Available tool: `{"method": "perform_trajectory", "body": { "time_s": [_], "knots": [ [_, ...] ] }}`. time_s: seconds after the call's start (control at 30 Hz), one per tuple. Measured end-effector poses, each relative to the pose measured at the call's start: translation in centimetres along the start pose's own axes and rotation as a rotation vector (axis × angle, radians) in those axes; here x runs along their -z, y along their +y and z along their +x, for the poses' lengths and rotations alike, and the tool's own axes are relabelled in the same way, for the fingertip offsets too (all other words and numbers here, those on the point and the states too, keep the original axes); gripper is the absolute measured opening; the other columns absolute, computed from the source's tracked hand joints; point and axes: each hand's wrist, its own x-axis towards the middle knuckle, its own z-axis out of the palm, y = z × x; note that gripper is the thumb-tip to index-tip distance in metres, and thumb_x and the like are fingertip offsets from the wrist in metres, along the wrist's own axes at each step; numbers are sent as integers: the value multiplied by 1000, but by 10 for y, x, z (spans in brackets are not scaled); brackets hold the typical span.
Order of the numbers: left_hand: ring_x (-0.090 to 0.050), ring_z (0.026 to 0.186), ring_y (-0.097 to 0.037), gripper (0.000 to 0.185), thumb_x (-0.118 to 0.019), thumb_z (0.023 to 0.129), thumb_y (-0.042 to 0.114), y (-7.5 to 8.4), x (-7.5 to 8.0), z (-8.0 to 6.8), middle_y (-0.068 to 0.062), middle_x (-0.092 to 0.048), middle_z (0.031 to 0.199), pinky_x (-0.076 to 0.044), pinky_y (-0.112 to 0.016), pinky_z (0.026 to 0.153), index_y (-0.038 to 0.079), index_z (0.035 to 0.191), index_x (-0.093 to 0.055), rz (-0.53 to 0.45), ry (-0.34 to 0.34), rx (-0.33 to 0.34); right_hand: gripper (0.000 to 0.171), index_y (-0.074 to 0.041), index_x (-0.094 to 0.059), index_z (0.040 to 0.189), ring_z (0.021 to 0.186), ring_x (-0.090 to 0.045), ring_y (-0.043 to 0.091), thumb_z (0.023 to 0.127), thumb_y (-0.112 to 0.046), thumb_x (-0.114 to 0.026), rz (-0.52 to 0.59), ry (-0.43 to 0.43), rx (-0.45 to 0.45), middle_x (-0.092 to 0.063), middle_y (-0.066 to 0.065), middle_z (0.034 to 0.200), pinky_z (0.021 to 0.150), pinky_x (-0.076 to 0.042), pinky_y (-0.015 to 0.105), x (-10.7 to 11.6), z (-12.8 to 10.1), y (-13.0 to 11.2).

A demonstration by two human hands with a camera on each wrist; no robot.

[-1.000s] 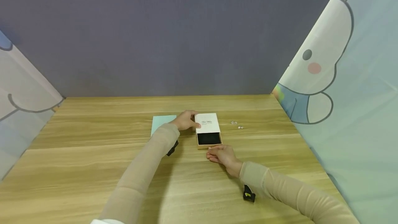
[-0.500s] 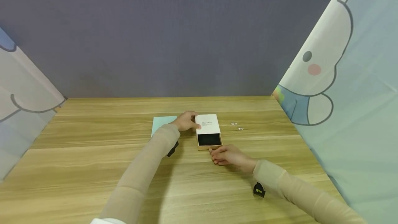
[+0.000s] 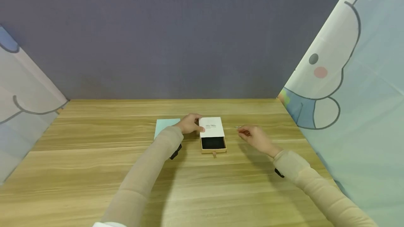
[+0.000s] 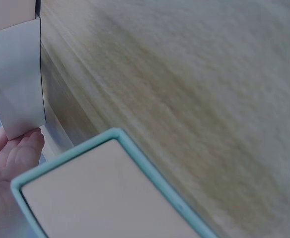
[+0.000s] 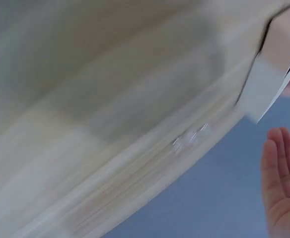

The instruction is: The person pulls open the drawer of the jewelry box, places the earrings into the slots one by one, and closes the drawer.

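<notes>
The left hand (image 3: 189, 124) grips the white sleeve (image 3: 211, 127) of a small drawer box, fingers curled about its left edge, forearm running up from the near edge of the wooden table (image 3: 94, 157) toward its middle. The tan drawer (image 3: 214, 143) stands pulled out toward the near edge, its black lining exposed and a small pull tab at its front. The right hand (image 3: 256, 137) hovers just right of the box, fingers loosely bent and holding nothing, fingertips directed at two small silvery items (image 3: 237, 127) lying on the table toward the right edge (too small to identify; the hand partly covers one). A pale teal card (image 3: 165, 126) lies flat just left of the left hand. The left wrist view shows what the head view does not: the teal piece (image 4: 110, 193) has a raised rim round a pale panel, and the fingertips (image 4: 21, 148) press the sleeve's white wall (image 4: 18, 79). The right wrist view, blurred, shows the open palm (image 5: 284, 183) and the two items (image 5: 190, 138) as glints near the table's edge.
</notes>
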Motion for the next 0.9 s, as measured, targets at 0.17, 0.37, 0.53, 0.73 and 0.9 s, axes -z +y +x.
{"method": "perform_trajectory", "body": {
  "time_s": [0.17, 0.37, 0.53, 0.73, 0.9],
  "knots": [
    [-41, 127, -25, 71, -72, 80, 24, 0, 1, -1, -10, -42, 140, -37, -39, 104, 7, 140, -38, -2, -6, 7, 20, 6, -66, 103, 83, -65, 28, 86, -2, -61, -52, 42, 5, -67, 19, 97, 72, -55, 37, 13, 10, 20],
    [-43, 124, -25, 71, -72, 80, 21, 0, 3, -2, -11, -44, 137, -37, -39, 104, 4, 140, -37, -7, 1, -4, 21, 7, -66, 103, 85, -64, 31, 86, -4, -61, -90, 21, -15, -66, 21, 99, 74, -55, 40, 21, 17, 36],
    [-40, 127, -27, 71, -72, 80, 21, -1, 2, -2, -12, -40, 141, -36, -40, 105, 4, 140, -37, -19, -4, -3, 21, 7, -65, 104, 87, -64, 32, 86, -2, -61, -110, -26, -41, -66, 22, 100, 75, -54, 41, 18, 18, 50],
    [-39, 128, -27, 71, -72, 80, 23, 0, 0, -3, -11, -39, 142, -36, -40, 105, 6, 140, -37, -20, -3, 13, 21, 7, -65, 103, 84, -64, 30, 83, -1, -63, -114, -56, -51, -66, 21, 98, 73, -54, 40, 15, 18, 66],
    [-40, 128, -27, 70, -71, 80, 21, 3, -1, -3, -12, -40, 142, -36, -39, 105, 4, 139, -38, -24, 3, 4, 21, 7, -66, 101, 81, -64, 28, 82, -2, -65, -110, -81, -57, -67, 20, 94, 71, -54, 37, 10, 19, 76]
  ]
}}
